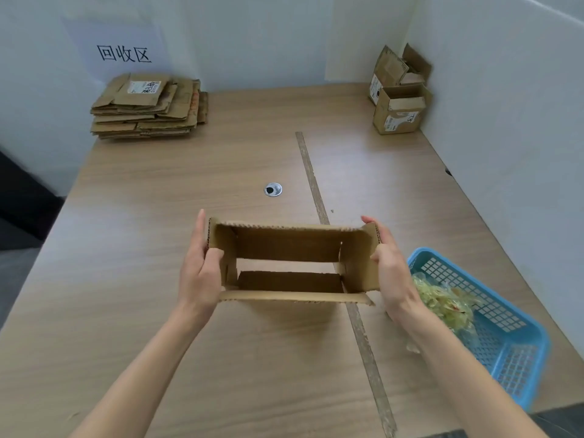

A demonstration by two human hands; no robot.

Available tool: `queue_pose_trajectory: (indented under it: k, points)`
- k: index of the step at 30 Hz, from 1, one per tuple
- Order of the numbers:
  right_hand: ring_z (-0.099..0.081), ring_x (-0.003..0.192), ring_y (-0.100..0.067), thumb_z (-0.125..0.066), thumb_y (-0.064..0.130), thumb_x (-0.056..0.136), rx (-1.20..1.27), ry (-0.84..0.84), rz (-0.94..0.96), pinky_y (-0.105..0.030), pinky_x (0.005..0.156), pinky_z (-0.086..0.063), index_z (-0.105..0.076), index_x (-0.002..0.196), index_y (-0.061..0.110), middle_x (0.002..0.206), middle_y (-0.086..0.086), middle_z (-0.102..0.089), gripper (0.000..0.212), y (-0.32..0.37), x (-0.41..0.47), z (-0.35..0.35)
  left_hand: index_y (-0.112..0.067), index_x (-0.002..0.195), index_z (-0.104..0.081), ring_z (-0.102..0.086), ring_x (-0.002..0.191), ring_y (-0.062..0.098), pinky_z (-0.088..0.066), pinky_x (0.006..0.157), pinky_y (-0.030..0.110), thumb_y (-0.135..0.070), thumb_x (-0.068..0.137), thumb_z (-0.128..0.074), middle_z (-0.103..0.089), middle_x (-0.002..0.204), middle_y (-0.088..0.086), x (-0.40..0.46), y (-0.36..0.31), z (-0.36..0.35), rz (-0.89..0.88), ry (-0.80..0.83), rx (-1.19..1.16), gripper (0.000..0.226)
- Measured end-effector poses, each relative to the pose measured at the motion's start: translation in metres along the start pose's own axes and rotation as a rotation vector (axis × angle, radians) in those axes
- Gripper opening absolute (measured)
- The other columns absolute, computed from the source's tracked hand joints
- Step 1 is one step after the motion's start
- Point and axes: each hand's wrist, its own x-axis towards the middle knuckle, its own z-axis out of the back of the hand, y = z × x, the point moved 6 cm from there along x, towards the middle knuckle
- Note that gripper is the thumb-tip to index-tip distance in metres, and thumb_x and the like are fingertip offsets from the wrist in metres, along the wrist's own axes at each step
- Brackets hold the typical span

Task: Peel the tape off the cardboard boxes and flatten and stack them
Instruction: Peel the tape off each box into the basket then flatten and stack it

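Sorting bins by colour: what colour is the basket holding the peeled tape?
Light blue: the basket, seen best in the head view.

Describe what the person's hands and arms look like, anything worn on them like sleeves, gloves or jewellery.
Both arms are bare from the bottom edge of the picture to the wrists, with no sleeve in view. The left hand and the right hand wear no gloves, and no ring, watch or bracelet shows on either. The fingernails look short and unpainted, as far as the view shows.
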Motion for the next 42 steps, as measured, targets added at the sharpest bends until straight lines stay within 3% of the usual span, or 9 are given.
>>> queue_pose_trajectory:
  k: [5,8,10,13,18,28,32,36,42]
  points:
    - [-0.06,0.098,-0.023,-0.042,0.051,0.091,0.384,0.012,-0.119,-0.041,0.075,-0.054,-0.055,0.103,0.026,0.112,-0.007,-0.067,0.031,0.007,0.01,0.005,-0.027,0.155,-0.041,-0.051,0.121,-0.015,-0.043,0.093,0.007,-0.008,0.085,-0.038,-0.058,0.128,-0.039,-0.006,-0.031,0.011,-0.168,0.074,-0.102,0.073]
    - [-0.059,0.088,-0.026,-0.055,0.064,0.093,0.395,-0.06,-0.15,-0.041,0.075,-0.049,-0.053,0.092,0.013,0.095,-0.019,-0.066,0.051,-0.002,0.009,0.006,-0.029,0.153,-0.043,-0.053,0.132,0.004,-0.044,0.104,0.018,-0.012,0.086,-0.041,-0.059,0.137,-0.01,-0.018,-0.017,0.009,-0.201,0.258,-0.077,0.069]
    - [-0.056,0.085,-0.023,-0.07,0.04,0.093,0.393,-0.147,-0.2,-0.037,0.073,-0.046,-0.05,0.081,0.017,0.087,-0.01,-0.064,0.032,-0.02,0.005,0.005,-0.033,0.151,-0.041,-0.055,0.127,0.001,-0.044,0.102,0.014,-0.035,0.091,-0.047,-0.056,0.135,-0.003,-0.029,0.007,0.004,-0.136,0.33,0.019,0.06]
    - [-0.064,0.089,-0.022,-0.069,0.005,0.091,0.215,-0.178,-0.313,-0.034,0.074,-0.047,-0.054,0.097,0.018,0.107,-0.005,-0.069,0.02,-0.06,-0.01,-0.009,-0.026,0.155,-0.038,-0.048,0.133,0.004,-0.037,0.113,0.024,-0.064,0.096,-0.044,-0.051,0.147,-0.005,-0.049,0.055,-0.007,-0.096,0.441,0.393,0.07]
    - [-0.061,0.118,-0.018,-0.045,-0.002,0.09,-0.299,0.038,-0.344,-0.034,0.09,-0.05,-0.049,0.143,0.038,0.141,0.002,-0.058,0.066,-0.11,-0.038,-0.044,-0.028,0.158,-0.035,-0.024,0.152,0.008,-0.017,0.12,0.026,-0.06,0.103,-0.04,-0.022,0.166,-0.014,-0.076,0.125,-0.023,-0.269,0.647,0.958,0.064]
    - [-0.044,0.13,-0.024,-0.058,0.05,0.091,-0.874,-0.04,-0.106,-0.038,0.099,-0.044,-0.03,0.152,0.021,0.143,-0.003,-0.039,0.073,-0.138,-0.033,-0.076,-0.043,0.131,-0.056,0.005,0.158,0.02,0.01,0.122,0.06,-0.076,0.089,-0.037,-0.008,0.169,-0.012,-0.068,0.148,-0.023,-0.305,0.508,1.004,0.057]
    - [0.006,0.157,-0.019,-0.045,0.049,0.095,-1.024,0.092,0.065,-0.038,0.127,0.0,-0.014,0.161,0.024,0.171,-0.004,0.001,0.077,-0.147,-0.019,-0.094,-0.036,0.119,-0.063,-0.022,0.155,0.027,-0.008,0.119,0.071,-0.076,0.084,-0.044,-0.033,0.164,-0.006,-0.063,0.146,-0.028,-0.35,0.433,1.056,0.057]
    - [0.028,0.152,-0.016,-0.015,0.066,0.1,-1.093,0.245,0.169,-0.041,0.127,0.008,0.012,0.16,0.038,0.166,0.0,0.028,0.071,-0.157,-0.014,-0.113,-0.044,0.142,-0.053,-0.033,0.149,0.03,-0.014,0.116,0.072,-0.078,0.083,-0.045,-0.041,0.159,-0.002,-0.061,0.152,-0.031,-0.364,0.419,1.121,0.069]
    - [0.018,0.156,-0.02,-0.005,0.07,0.099,-1.128,0.193,0.161,-0.047,0.127,-0.001,0.007,0.161,0.036,0.169,-0.002,0.02,0.072,-0.164,-0.013,-0.116,-0.046,0.151,-0.04,-0.022,0.155,0.028,-0.01,0.117,0.072,-0.079,0.086,-0.044,-0.03,0.164,-0.001,-0.06,0.163,-0.031,-0.409,0.407,1.107,0.073]
